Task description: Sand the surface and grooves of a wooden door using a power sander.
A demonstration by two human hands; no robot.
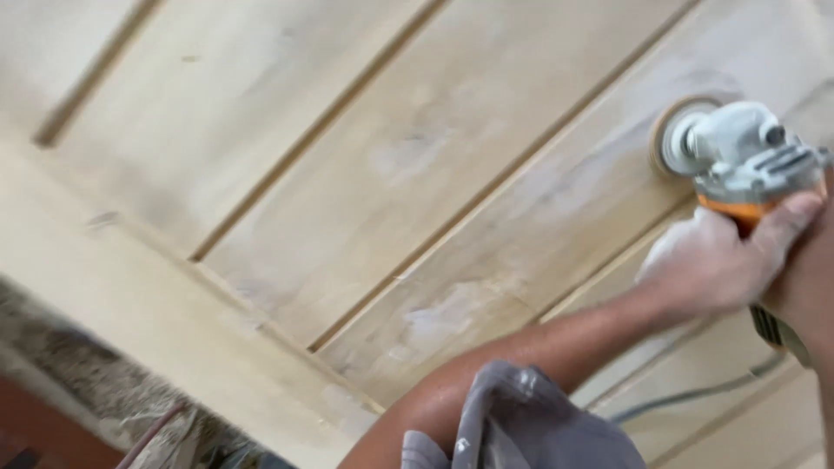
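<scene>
My left hand (708,265), white with dust, is closed around the orange body of an angle grinder (743,161) at the right. The grinder's grey head carries a round sanding disc (669,139), which lies against a pale wooden door panel (417,165). My left forearm reaches to it from the bottom middle. A part of my right arm or hand (812,278) shows at the right edge over the grinder's rear end. Its fingers are hidden.
The door has long boards split by narrow grooves and a broad frame rail (174,321) along the lower left. A grey cable (695,395) trails from the grinder across the wood. Grey stained cloth (521,426) sits at the bottom. Rough dusty ground (87,382) lies at the lower left.
</scene>
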